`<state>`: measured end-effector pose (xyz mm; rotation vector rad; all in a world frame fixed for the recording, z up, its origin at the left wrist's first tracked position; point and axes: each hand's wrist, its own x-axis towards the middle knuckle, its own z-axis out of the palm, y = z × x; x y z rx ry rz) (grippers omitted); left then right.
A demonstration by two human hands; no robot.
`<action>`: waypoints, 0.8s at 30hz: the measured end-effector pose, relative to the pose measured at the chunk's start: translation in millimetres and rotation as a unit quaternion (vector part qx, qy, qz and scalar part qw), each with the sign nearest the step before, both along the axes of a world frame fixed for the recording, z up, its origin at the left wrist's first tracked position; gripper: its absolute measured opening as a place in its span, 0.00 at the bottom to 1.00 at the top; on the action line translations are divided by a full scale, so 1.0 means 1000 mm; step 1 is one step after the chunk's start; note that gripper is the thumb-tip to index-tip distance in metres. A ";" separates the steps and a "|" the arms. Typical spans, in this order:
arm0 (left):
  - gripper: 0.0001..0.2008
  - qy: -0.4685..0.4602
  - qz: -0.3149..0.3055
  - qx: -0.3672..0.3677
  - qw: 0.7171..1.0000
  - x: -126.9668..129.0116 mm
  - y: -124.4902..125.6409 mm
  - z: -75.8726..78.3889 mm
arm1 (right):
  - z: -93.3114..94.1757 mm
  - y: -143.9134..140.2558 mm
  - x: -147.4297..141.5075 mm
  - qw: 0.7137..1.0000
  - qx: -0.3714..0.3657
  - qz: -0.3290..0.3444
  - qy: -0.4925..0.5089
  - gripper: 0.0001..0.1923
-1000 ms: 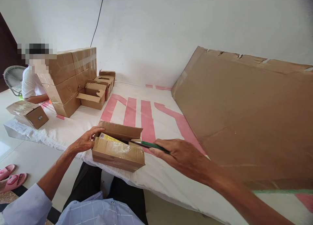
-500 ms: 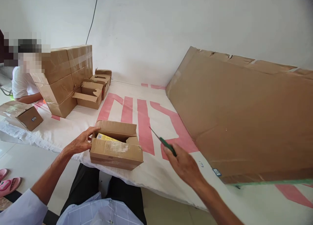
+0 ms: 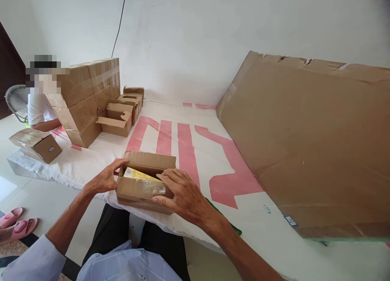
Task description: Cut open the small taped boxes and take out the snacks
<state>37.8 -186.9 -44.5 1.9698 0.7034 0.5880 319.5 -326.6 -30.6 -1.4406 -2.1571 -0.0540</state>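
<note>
An opened cardboard box point(image 3: 140, 193) stands near the front edge of the cloth-covered table, its back flap raised. Inside lies a yellow packet point(image 3: 140, 174) with a barcode, partly covered. My left hand point(image 3: 106, 177) grips the box at its left end, thumb and fingers around the edge. Over the right end my right hand point(image 3: 183, 193) is laid, fingers across the opening and thumb against the front wall. A slim green-handled tool point(image 3: 235, 229) lies on the table, mostly hidden behind my right forearm.
Taped cartons point(image 3: 82, 98) are stacked at the back left, beside several opened boxes point(image 3: 115, 124). A single carton point(image 3: 36, 144) sits at far left, near a seated person point(image 3: 42, 112). A large cardboard sheet point(image 3: 304, 142) stands at right.
My right hand has put the green-handled tool down on the table and moved left onto the box. My left hand keeps its hold. The view has shifted slightly.
</note>
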 end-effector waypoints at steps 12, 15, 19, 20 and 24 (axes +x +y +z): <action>0.43 0.043 0.035 0.017 0.998 -0.002 0.004 -0.007 | -0.054 -0.054 -0.042 0.983 0.179 -0.006 -0.044 0.12; 0.37 0.054 0.073 0.039 0.995 -0.004 0.001 -0.009 | -0.055 -0.045 -0.043 0.985 0.170 -0.003 -0.001 0.10; 0.36 0.059 0.121 0.043 0.990 -0.019 0.002 -0.013 | -0.038 -0.023 -0.030 0.987 0.086 0.008 0.136 0.10; 0.36 0.056 0.133 0.044 0.989 -0.023 0.003 -0.013 | -0.032 -0.016 -0.025 0.986 0.071 0.002 0.150 0.11; 0.35 0.047 0.171 0.047 0.983 -0.033 0.005 -0.015 | -0.016 0.009 -0.011 0.996 -0.001 0.007 0.089 0.15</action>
